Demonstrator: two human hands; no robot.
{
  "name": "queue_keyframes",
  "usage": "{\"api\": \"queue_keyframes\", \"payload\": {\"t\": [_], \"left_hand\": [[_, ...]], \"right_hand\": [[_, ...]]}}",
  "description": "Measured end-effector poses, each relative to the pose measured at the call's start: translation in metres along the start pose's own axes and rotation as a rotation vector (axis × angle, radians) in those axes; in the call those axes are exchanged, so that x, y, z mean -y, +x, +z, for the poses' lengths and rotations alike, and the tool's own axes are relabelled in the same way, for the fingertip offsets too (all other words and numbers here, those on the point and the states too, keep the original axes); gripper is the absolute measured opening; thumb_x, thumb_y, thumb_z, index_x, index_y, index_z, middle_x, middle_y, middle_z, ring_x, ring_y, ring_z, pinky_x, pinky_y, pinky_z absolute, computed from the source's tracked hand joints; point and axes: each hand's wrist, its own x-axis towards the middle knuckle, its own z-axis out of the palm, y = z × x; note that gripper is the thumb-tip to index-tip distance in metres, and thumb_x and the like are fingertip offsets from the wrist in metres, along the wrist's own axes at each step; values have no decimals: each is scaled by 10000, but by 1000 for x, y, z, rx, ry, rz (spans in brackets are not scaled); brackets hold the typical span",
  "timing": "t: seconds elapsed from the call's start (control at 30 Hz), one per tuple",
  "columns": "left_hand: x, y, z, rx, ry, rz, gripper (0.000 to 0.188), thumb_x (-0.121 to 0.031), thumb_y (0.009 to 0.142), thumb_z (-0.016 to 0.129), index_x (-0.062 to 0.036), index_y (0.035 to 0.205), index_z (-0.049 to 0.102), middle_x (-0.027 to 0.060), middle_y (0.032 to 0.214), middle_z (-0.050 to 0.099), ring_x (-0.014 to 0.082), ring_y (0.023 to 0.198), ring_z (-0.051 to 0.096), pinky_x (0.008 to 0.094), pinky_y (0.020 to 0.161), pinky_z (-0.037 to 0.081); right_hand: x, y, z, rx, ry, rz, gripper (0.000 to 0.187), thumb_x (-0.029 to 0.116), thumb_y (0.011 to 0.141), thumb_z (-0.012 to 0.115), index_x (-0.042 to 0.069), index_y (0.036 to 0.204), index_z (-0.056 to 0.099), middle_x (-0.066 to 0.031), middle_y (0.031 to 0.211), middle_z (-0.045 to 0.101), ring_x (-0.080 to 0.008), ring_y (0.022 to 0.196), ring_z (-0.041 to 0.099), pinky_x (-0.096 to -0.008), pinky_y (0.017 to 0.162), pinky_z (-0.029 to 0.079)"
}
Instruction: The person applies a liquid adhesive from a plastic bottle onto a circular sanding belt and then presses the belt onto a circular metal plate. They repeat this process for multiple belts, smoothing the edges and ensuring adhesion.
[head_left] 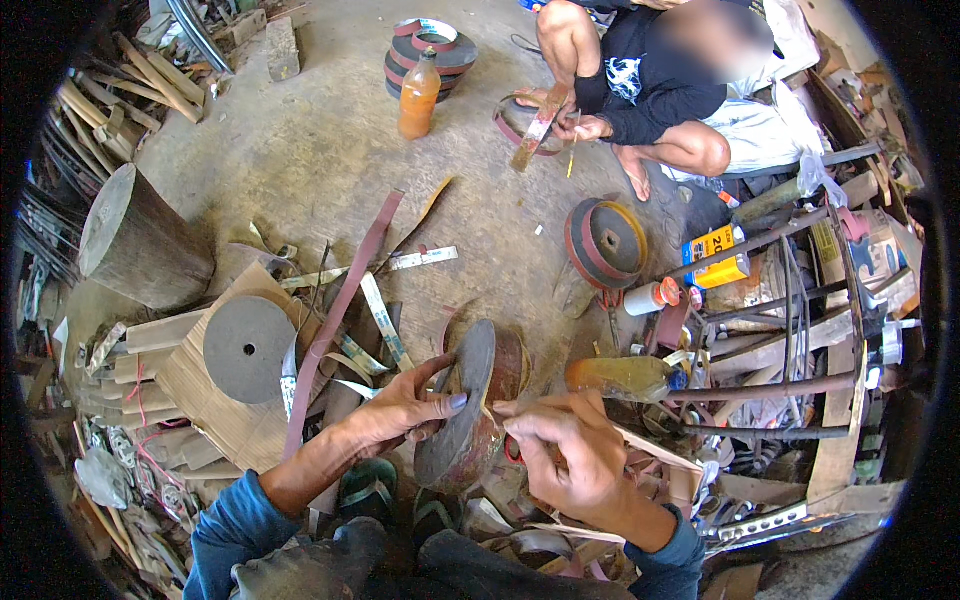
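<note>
A round grey wheel (456,410) with a thick, worn reddish-brown rim stands on edge in front of me, its flat face turned left. My left hand (405,408) grips it at the face, thumb laid across near the middle; some fingertips are hidden. On the rim side, my right hand (572,450) is closed in a pinch beside a thin tan edge of the rim. What lies between those fingertips is too small to make out. Left of the wheel, a long dark red abrasive strip (345,290) lies across paper-backed scraps (385,322).
Another grey disc (249,350) lies on cardboard (190,385) at left, near a wooden stump (145,240). Ahead are an orange bottle (419,98) and stacked wheels (455,62). A person (665,95) squats far right. Nearer right are a ringed wheel (607,243), a yellowish bottle (620,379) and a metal rack (770,390).
</note>
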Motion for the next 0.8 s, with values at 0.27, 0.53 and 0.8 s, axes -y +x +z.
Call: {"api": "queue_keyframes", "payload": {"t": [0.27, 0.53, 0.8], "left_hand": [[-8, -3, 1, -12, -41, 9, 979, -343, 862, 788, 59, 1525, 191, -22, 652, 528, 64, 495, 428, 231, 449, 311], [-9, 0, -5, -37, -44, 5, 1003, -394, 853, 788, 42, 1530, 190, -30, 633, 502, 61, 497, 421, 227, 440, 300], [-2, 3, -14, -70, 60, 39, 943, -477, 911, 690, -96, 1578, 143, -29, 678, 513, 74, 504, 443, 235, 466, 359]], "right_hand": [[17, -21, -7, 181, -546, -449, 222, 232, 915, 636, 148, 1111, 696, -33, 1176, 722, -146, 971, 615, -310, 835, 358], [10, -62, 19, 224, -540, -642, 279, 224, 924, 567, 160, 1160, 700, -14, 1244, 682, -164, 1106, 594, -255, 823, 396], [15, -97, 45, 571, 6, -585, 309, 139, 944, 556, 8, 1217, 618, -142, 1273, 629, -197, 1028, 630, -328, 862, 508]]}}
